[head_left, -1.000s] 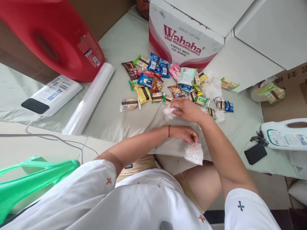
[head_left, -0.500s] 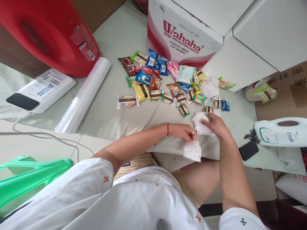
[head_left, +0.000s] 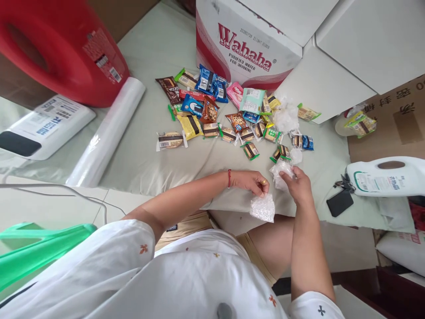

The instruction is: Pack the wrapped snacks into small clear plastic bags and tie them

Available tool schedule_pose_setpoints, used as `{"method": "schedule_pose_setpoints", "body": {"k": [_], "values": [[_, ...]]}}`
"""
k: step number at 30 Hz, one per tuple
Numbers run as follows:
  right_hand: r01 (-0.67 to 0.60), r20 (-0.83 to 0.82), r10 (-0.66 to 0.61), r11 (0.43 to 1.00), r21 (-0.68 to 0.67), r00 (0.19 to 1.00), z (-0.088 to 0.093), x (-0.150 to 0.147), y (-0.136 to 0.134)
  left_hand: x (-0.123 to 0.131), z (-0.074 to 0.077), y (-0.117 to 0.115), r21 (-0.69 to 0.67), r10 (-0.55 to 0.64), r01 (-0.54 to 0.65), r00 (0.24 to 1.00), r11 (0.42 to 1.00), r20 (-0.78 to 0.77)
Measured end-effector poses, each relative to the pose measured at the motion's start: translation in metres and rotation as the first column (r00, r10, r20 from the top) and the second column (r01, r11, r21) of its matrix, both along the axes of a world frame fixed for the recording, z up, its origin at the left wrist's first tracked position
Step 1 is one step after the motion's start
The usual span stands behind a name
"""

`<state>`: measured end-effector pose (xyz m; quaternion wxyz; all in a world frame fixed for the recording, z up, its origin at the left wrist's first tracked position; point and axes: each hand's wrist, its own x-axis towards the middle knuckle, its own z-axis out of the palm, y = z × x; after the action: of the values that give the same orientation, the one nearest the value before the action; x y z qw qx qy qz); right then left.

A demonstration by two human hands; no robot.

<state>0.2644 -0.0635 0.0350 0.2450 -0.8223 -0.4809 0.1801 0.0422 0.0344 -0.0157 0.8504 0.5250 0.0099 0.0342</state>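
My left hand (head_left: 255,182) pinches the top edge of a small bubble-wrap pouch (head_left: 262,208), which hangs over the front edge of the padded surface. Just to its right, my right hand (head_left: 297,182) is closed on a crumpled piece of bubble wrap (head_left: 280,173) near the surface. Past both hands lie several small wrapped snacks, among them a green-edged cookie pack (head_left: 250,150), a yellow packet (head_left: 190,126) and a pale green packet (head_left: 252,101). A clump of clear plastic (head_left: 285,117) rests at the right of the snacks.
Behind the snacks stands a Wahaha water carton (head_left: 247,48). On the left are a red jug (head_left: 66,53), a clear plastic roll (head_left: 108,133) and a white device (head_left: 46,126). At right lie a white detergent bottle (head_left: 385,176) and a black phone-like object (head_left: 340,204) with keys.
My right hand has drawn the bubble wrap slightly away from the pouch in my left hand, widening the gap. The whole view has shifted a little.
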Motion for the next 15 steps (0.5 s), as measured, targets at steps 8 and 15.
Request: {"method": "schedule_pose_setpoints", "body": {"k": [8,15], "values": [[0.366,-0.494,-0.243,0.915,0.169,0.835,0.005,0.038,0.051,-0.001,0.001,0.002,-0.009,-0.007,0.007,1.0,1.0,-0.02],[0.4,-0.344,-0.283,0.852,0.338,0.895,0.037,0.065,0.075,0.001,0.001,0.001,-0.053,0.046,-0.047,0.999,0.998,-0.009]]}}
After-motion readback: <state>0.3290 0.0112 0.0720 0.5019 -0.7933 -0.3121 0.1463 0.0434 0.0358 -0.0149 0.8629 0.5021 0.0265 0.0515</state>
